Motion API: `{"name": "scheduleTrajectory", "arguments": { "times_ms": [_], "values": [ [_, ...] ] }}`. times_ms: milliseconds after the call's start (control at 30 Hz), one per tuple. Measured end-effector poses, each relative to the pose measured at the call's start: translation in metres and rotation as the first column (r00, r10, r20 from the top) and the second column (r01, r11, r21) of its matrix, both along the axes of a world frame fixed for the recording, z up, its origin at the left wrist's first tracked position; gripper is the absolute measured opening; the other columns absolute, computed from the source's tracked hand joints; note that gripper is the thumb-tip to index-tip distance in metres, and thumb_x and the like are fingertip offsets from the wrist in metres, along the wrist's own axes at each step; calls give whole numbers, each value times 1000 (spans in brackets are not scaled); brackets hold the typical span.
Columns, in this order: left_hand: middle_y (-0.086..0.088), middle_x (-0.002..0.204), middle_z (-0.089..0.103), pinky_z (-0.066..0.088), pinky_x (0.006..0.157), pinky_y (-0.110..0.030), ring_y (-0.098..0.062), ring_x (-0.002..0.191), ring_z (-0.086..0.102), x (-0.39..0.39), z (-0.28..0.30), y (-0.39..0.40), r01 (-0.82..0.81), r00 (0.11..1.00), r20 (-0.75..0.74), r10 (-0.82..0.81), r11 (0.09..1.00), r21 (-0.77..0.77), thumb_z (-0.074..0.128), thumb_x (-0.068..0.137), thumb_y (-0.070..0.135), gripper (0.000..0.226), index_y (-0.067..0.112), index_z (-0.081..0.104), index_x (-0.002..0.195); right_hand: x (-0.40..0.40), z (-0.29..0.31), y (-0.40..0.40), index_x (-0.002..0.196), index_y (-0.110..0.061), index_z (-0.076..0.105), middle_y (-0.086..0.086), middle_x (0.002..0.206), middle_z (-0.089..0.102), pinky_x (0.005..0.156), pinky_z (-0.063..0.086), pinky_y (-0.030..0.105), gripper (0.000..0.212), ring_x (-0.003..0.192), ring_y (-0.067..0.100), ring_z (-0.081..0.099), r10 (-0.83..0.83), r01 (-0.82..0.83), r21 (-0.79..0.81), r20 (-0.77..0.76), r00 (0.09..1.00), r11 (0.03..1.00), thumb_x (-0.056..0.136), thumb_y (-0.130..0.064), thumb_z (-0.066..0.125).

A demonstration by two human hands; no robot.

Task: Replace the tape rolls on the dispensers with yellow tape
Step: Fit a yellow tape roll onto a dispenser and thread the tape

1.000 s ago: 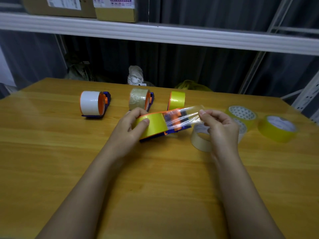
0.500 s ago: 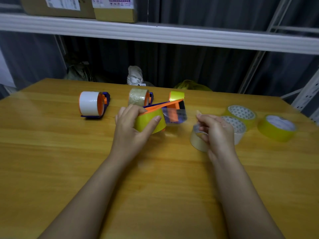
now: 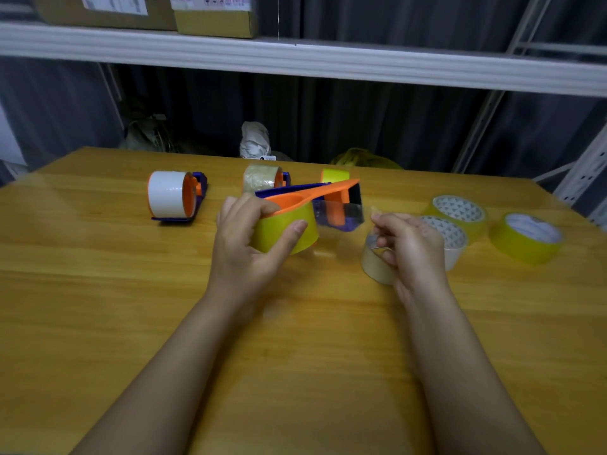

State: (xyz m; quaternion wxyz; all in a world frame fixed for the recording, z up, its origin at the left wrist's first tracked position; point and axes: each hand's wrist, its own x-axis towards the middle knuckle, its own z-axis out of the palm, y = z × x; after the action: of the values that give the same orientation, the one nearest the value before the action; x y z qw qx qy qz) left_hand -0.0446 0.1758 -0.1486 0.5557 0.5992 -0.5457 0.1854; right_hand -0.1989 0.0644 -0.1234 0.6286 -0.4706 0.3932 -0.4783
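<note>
From the head camera: the left hand (image 3: 249, 244) grips the yellow tape roll (image 3: 285, 231) mounted in the orange-and-blue plastic tape dispenser (image 3: 315, 195), thumb across the roll's face, fingers curled over its top, the whole thing lifted just above the wooden table (image 3: 98, 307). The right hand (image 3: 410, 247) sits just beside the dispenser's cutter end, fingers curled; whether it pinches anything, I cannot tell. Behind it lies a beige tape roll (image 3: 374, 264). Further back stand a dispenser with a white roll (image 3: 170, 198), a dispenser with a clear brownish roll (image 3: 262, 180) and one upright yellow roll (image 3: 335, 176). Loose yellow rolls (image 3: 525, 238) lie at right.
</note>
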Motion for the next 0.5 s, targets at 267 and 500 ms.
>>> {"name": "scheduleTrajectory", "arguments": {
  "times_ms": [267,500],
  "values": [
    [4,83,50,35,71,-28,-17,79,45,1,0,1,15,999,28,-15,1000,12,59,86,37,32,5,57,84,-1,1,1,73,-9,62,0,59,54,37,33,11,13,41,1,46,-20,21,-16,35,999,1000,84,-3,67],
    [5,84,50,33,71,-16,-12,81,42,2,0,2,16,1000,-6,-16,1000,3,59,86,36,27,9,56,88,0,0,1,74,-7,63,0,61,55,39,35,11,11,42,1,46,-15,14,-65,-16,1000,998,84,-3,67]
  ]
}}
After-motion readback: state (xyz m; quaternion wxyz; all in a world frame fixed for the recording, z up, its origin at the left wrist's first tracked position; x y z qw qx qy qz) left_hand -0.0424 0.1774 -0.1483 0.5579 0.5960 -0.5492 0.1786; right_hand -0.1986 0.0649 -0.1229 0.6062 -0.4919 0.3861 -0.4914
